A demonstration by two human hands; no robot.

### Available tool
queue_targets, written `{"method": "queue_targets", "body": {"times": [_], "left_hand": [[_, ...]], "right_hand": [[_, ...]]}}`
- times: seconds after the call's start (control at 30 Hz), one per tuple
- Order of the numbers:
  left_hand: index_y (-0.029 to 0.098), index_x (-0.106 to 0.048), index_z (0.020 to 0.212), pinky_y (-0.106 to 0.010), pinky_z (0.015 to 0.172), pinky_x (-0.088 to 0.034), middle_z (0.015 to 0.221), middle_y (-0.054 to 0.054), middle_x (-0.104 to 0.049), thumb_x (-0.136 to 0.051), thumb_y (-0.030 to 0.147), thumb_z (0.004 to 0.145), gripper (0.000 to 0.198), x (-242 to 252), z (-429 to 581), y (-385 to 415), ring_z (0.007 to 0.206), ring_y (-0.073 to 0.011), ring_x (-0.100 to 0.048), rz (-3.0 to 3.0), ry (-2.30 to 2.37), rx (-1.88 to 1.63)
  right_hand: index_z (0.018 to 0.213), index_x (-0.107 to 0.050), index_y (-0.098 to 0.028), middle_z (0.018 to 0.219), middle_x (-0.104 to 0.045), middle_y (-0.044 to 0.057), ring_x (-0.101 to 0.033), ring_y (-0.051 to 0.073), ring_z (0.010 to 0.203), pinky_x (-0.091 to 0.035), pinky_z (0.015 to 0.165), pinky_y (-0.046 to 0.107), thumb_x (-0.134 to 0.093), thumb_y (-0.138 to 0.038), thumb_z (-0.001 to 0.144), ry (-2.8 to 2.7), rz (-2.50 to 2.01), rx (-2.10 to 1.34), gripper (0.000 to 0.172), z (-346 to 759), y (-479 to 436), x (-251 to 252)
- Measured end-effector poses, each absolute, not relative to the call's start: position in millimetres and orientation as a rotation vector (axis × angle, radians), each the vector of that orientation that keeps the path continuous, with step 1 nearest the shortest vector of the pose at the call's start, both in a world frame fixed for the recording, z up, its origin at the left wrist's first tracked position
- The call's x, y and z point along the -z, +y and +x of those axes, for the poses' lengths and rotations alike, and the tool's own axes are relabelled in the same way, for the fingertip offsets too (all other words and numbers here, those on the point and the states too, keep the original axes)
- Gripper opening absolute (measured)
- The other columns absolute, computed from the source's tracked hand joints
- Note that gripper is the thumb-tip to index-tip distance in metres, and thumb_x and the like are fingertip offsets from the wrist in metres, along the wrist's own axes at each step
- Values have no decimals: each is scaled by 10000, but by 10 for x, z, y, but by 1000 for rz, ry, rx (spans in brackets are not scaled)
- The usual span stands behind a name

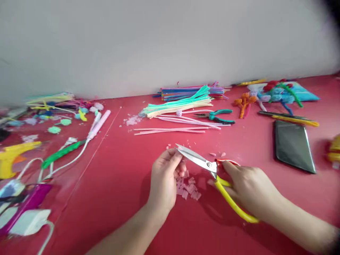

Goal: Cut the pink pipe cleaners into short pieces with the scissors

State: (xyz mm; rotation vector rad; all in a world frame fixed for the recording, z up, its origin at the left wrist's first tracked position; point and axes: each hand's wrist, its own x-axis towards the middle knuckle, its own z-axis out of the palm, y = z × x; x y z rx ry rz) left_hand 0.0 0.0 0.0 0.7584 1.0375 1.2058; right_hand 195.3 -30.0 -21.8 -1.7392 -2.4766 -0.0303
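Note:
My right hand (249,186) is closed around the handles of a pair of scissors (196,157), one handle yellow and the other orange-red. The silver blades point left and away, reaching the fingertips of my left hand (164,179). Those left fingers are pinched together beside the blade tip; whatever lies between them is too small and covered to make out. Just below the blades, a small heap of cut pink pieces (188,188) lies on the red table (119,198). A few pink scraps (223,154) are scattered beyond the scissors.
Pink pipe cleaners (170,131) lie ahead, with mint-green pipe cleaners (180,103) and teal-handled pliers (220,112) behind them. At right rests a dark phone-like slab (293,147). A yellow glue gun (16,156), white cables and a pink rod-shaped tool (99,124) occupy the left.

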Motion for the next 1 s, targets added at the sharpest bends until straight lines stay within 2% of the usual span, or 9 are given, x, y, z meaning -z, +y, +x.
{"method": "queue_targets", "body": {"times": [0.37, 0.73, 1.0], "left_hand": [[142, -554, 754, -161, 432, -317, 627, 11, -508, -507, 220, 758, 91, -15, 13, 4, 485, -37, -407, 758, 1022, -1211], [144, -551, 759, -161, 434, -311, 631, 7, -508, -514, 233, 753, 97, -28, 6, 16, 496, -45, -406, 761, 1027, -1204], [141, -531, 765, -160, 435, -314, 684, -8, -516, -517, 235, 750, 97, -3, -3, 27, 512, -47, -414, 775, 1031, -1202]], "right_hand": [[702, -391, -197, 439, -483, -36, -440, 118, 365, -148, 414, 239, -387, -476, 764, -2489, -1706, -9, 286, 1949, -306, 190], [717, -409, -191, 445, -494, -29, -444, 116, 368, -152, 413, 239, -384, -453, 772, -2491, -1701, 9, 269, 1945, -305, 176], [654, -416, -193, 416, -476, -18, -416, 108, 340, -133, 414, 239, -335, -492, 775, -2456, -1739, 95, 333, 1953, -262, 158]]}}
